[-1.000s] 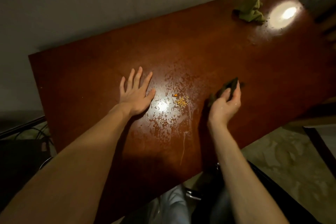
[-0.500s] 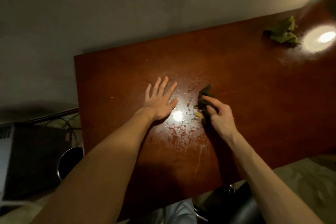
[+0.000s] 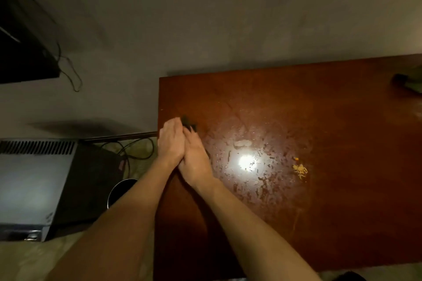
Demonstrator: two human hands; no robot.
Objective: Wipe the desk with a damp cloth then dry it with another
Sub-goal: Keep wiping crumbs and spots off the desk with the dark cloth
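The reddish-brown desk [image 3: 342, 212] has a wet, smeared patch [image 3: 262, 143] around a bright lamp reflection. A dark damp cloth [image 3: 189, 123] pokes out past my fingertips near the desk's left edge. My right hand [image 3: 196, 161] lies over it, fingers closed on it. My left hand [image 3: 170, 141] is pressed against the right one at the desk's left edge, fingers curled by the cloth; whether it grips the cloth is hidden. A second, green cloth [image 3: 410, 83] lies crumpled at the far right, cut off by the frame. Yellow-orange crumbs [image 3: 300, 170] sit to the right of the wet patch.
Left of the desk, on the floor, stand a grey box with a vent grille [image 3: 32, 185], a round dark metal pot [image 3: 121, 191] and loose cables [image 3: 134, 150]. A dark object [image 3: 25, 52] with a hanging wire is at the upper left. The wall runs behind the desk.
My right hand has swept the dark cloth leftward across the wet patch to the desk's left edge. My left hand has left its flat rest and joined it. The view has shifted left.
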